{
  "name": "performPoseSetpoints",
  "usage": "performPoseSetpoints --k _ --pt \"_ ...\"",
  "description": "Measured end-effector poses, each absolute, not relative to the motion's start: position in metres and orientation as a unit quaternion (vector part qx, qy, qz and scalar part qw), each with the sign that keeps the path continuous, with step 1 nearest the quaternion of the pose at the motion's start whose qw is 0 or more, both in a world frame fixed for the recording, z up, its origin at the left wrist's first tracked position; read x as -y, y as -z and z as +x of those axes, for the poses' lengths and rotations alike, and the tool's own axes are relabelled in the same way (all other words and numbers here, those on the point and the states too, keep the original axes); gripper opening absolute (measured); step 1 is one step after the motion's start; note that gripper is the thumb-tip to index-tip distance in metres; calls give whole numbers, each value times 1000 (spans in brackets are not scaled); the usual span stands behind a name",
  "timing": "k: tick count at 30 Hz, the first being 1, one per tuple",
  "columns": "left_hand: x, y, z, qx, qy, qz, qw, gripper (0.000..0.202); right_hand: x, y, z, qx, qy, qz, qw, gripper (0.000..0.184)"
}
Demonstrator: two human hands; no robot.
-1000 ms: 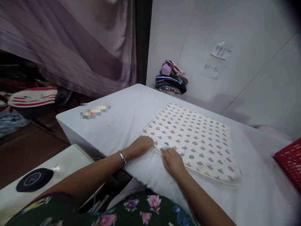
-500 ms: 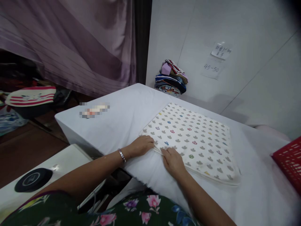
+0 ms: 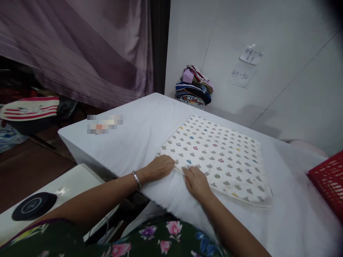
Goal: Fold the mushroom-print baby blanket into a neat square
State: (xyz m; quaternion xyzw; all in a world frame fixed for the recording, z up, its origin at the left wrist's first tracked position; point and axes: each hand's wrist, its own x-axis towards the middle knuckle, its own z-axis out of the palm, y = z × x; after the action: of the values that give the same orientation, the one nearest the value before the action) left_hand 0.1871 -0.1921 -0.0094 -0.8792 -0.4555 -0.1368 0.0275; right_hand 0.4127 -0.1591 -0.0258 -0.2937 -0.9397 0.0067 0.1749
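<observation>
A white cloth (image 3: 214,157) with grey and coloured mushroom-like prints lies folded in a flat rectangle on the white-covered table (image 3: 128,132). My left hand (image 3: 160,167), with a metal bracelet at the wrist, grips the cloth's near edge close to its left corner. Just to the right, my right hand (image 3: 197,181) pinches the same edge between thumb and fingers. A small gap separates the two hands, and layered edges show there. The undersides of the fingers are hidden.
A pile of folded clothes (image 3: 193,87) stands by the wall beyond the table. At the right edge is a red plastic basket (image 3: 328,182). A white surface with a black round object (image 3: 34,206) lies at lower left. A blurred-out item (image 3: 104,124) rests on the table's left part.
The view has shifted slightly. Both hands stay at the cloth's near edge in almost the same grip, and the cloth lies as before.
</observation>
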Motion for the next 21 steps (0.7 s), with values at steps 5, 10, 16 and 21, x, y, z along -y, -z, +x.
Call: performPoseSetpoints --k 5,10,16,21 --pt "193 9 188 474 115 -873 20 23 158 27 413 939 -8 -292 181 30" --pt "193 6 190 481 111 -870 5 25 159 26 413 940 -11 -297 168 32" --pt "194 8 186 452 117 -884 15 29 159 26 413 940 -16 -302 159 33" --pt "198 3 185 463 107 -880 2 31 158 27 413 940 -13 -302 159 32"
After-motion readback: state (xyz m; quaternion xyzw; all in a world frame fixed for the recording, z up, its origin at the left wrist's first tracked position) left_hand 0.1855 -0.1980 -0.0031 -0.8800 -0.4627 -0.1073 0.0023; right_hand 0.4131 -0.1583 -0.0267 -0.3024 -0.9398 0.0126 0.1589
